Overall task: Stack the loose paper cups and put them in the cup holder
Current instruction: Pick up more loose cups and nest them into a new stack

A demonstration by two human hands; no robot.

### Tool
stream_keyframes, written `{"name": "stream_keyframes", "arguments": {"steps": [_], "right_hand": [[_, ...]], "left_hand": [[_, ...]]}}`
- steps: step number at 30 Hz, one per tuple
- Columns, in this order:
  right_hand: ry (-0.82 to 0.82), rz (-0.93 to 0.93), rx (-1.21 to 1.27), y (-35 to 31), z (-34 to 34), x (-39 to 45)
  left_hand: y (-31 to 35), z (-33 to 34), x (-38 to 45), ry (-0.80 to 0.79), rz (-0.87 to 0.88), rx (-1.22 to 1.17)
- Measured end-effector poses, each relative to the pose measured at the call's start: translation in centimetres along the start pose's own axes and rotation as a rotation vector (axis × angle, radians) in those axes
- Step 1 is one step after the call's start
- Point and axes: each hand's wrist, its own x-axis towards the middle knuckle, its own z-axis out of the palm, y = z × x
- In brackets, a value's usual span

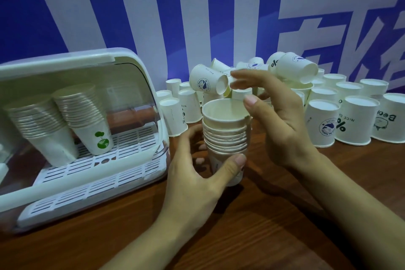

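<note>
A stack of several nested white paper cups (225,131) stands upright at the middle of the wooden table. My left hand (197,173) grips its lower part, thumb across the front. My right hand (278,116) hovers just right of the stack's rim with fingers spread and relaxed, holding nothing. Behind it, loose white cups (350,116) stand upside down in rows, and a few lie piled on top (208,80). The white cup holder (135,66) on the left has its lid raised. Two leaning stacks of cups (83,114) rest on its slotted tray.
A blue and white banner (197,17) closes off the back. The brown table (252,226) runs bare toward me. The holder's slotted tray (122,160) has room to the right of its two stacks.
</note>
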Motion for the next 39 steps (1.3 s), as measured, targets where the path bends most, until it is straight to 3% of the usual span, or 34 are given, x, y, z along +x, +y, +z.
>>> {"name": "stream_keyframes", "arguments": {"steps": [4,9,13,16,20,24,28,33,39], "right_hand": [[-0.039,0.122,-0.005,0.5,0.1,-0.3],[-0.055,0.126,-0.110,0.8,0.5,-0.7],[-0.103,0.162,-0.006,0.8,1.0,-0.6],[-0.009,0.242,0.045,1.3,0.7,-0.4],[0.033,0.381,-0.324,3.2,0.3,-0.6],[-0.220,0.587,-0.891,5.1,-0.9,-0.7],[-0.343,0.688,-1.185,5.3,-0.9,-0.8],[-0.071,0.465,-1.270,4.8,-0.6,-0.8],[0.037,0.411,-1.044,4.0,-0.8,-0.5]], "left_hand": [[0.1,0.0,0.1,0.008,0.024,-0.004],[0.6,0.0,0.0,0.031,0.037,-0.042],[0.7,0.1,0.2,0.068,0.038,-0.089],[0.8,0.1,0.2,0.074,0.029,-0.061],[0.8,0.0,0.1,0.073,0.005,-0.035],[0.9,0.0,0.0,0.073,0.000,-0.010],[0.9,0.0,-0.1,0.070,-0.002,-0.018],[1.3,-0.1,-0.1,0.070,0.006,-0.023],[1.2,-0.1,0.0,0.077,0.011,-0.009]]}}
